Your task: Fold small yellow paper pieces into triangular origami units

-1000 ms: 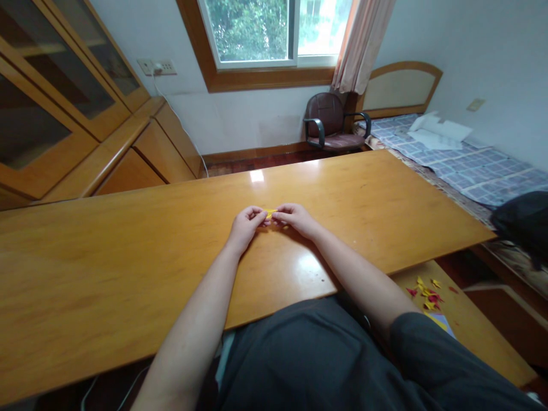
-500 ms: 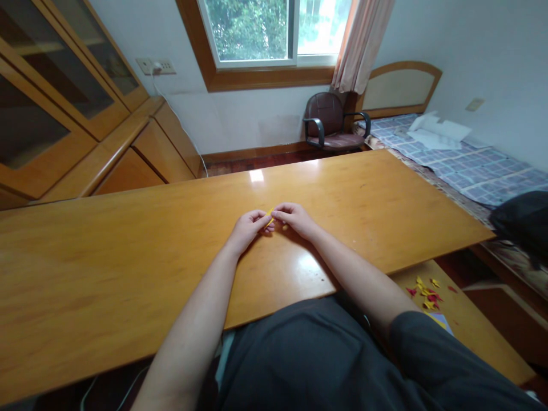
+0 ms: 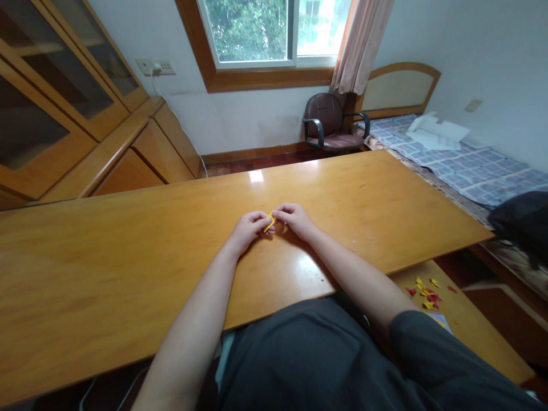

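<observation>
A small piece of folded yellow paper [image 3: 269, 223] is held between my two hands, just above the wooden table [image 3: 141, 262]. My left hand [image 3: 250, 229] pinches it from the left, thumb on top. On the other side, my right hand [image 3: 294, 217] has its thumb and fingertips closed on the paper's upper end. Fingers cover part of the paper, so its full shape is hidden.
Several small yellow and red folded paper pieces [image 3: 428, 294] lie on a lower wooden surface [image 3: 479, 334] at the right, near a sheet of lilac paper [image 3: 442, 321]. Beyond the table stand a brown armchair [image 3: 327, 120] and a bed [image 3: 479, 165].
The yellow paper has turned slightly between my fingers, and more of its face shows. Both hands stay in nearly the same place.
</observation>
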Motion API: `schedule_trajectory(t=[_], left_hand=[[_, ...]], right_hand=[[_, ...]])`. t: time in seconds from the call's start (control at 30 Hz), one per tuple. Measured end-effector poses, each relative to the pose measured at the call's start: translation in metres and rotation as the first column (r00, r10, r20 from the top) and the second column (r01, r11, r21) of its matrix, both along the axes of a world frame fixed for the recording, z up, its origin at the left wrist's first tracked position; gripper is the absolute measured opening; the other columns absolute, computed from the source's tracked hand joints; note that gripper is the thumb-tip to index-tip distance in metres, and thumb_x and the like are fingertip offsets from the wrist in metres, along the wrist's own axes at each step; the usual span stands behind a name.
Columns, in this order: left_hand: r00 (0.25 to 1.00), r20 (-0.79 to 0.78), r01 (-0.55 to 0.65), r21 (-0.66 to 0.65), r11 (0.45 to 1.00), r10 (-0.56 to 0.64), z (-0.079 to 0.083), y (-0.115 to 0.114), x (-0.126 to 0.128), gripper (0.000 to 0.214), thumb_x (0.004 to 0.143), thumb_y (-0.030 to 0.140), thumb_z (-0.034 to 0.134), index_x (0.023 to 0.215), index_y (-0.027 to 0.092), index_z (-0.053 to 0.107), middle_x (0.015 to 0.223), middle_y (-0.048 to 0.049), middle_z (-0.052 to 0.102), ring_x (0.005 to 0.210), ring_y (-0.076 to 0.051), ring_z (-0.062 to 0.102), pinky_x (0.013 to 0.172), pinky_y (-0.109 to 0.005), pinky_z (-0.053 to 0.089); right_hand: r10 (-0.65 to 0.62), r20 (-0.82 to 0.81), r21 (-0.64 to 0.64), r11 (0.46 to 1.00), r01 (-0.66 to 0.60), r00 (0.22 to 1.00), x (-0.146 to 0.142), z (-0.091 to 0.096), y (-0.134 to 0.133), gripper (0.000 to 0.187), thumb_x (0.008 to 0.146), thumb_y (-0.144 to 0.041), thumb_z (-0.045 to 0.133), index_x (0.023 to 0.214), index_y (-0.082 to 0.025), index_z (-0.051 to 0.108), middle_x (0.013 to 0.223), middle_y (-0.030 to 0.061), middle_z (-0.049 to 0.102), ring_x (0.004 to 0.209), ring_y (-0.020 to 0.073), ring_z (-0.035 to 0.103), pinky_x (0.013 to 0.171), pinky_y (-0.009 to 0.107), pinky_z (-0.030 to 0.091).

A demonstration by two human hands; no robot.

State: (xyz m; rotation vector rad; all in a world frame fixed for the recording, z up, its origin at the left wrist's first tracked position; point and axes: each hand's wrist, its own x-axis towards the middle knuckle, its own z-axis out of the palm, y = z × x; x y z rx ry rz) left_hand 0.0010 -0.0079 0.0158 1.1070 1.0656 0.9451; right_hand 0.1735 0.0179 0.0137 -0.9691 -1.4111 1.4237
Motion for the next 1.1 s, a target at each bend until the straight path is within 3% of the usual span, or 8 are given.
schedule_trajectory(t=[0.23,0.53,0.8,0.97,1.1], left_hand=[[0.999,0.024,-0.036,-0.009,0.999,0.036,-0.0037,0.0020,0.0004,0.026,0.066,0.036,0.076,0.074,0.015,0.063,0.064,-0.0028,0.069,0.060,-0.017,0.066,0.061,-0.029,0.053],[0.999,-0.032,-0.008,0.035,0.999,0.009,-0.0025,0.0003,0.0015,0.032,0.067,0.042,0.077,0.077,0.015,0.063,0.069,-0.0040,0.070,0.063,-0.016,0.066,0.063,-0.030,0.054],[0.999,-0.028,-0.020,0.047,0.999,0.021,-0.0016,-0.0003,0.0021,0.031,0.068,0.042,0.076,0.077,0.015,0.063,0.068,-0.0039,0.070,0.062,-0.016,0.065,0.062,-0.030,0.054],[0.999,-0.030,-0.029,0.054,0.998,0.031,-0.0011,-0.0009,0.0026,0.032,0.067,0.043,0.076,0.076,0.015,0.063,0.067,-0.0038,0.069,0.062,-0.017,0.065,0.061,-0.030,0.054],[0.999,-0.047,-0.021,0.065,0.998,0.024,-0.0014,-0.0005,0.0027,0.033,0.069,0.045,0.076,0.079,0.015,0.064,0.069,-0.0045,0.070,0.064,-0.016,0.065,0.063,-0.029,0.054]], right_hand=[[0.069,-0.003,-0.035,0.997,-0.069,0.998,-0.0013,0.0016,-0.0006,0.032,0.069,-0.045,0.071,0.073,-0.015,0.062,0.056,-0.0048,0.055,0.051,0.0086,0.046,0.052,0.023,0.036],[-0.019,-0.019,-0.002,1.000,0.019,1.000,-0.0027,0.0007,-0.0010,0.026,0.073,-0.040,0.064,0.065,-0.016,0.060,0.057,-0.0027,0.057,0.053,0.0093,0.047,0.053,0.024,0.035],[-0.005,-0.008,0.044,0.999,0.006,1.000,-0.0011,0.0005,0.0001,0.040,0.080,-0.051,0.059,0.062,-0.016,0.059,0.058,-0.0021,0.055,0.052,0.0090,0.045,0.054,0.024,0.035],[0.045,0.000,-0.015,0.999,-0.045,0.999,0.0006,-0.0002,0.0002,0.037,0.068,-0.051,0.072,0.073,-0.015,0.064,0.062,-0.0025,0.058,0.055,0.0093,0.048,0.054,0.023,0.037],[0.010,-0.018,-0.028,1.000,-0.010,1.000,0.0011,-0.0008,-0.0008,0.032,0.068,-0.046,0.073,0.067,-0.016,0.062,0.058,-0.0028,0.057,0.053,0.0092,0.046,0.053,0.023,0.036]])
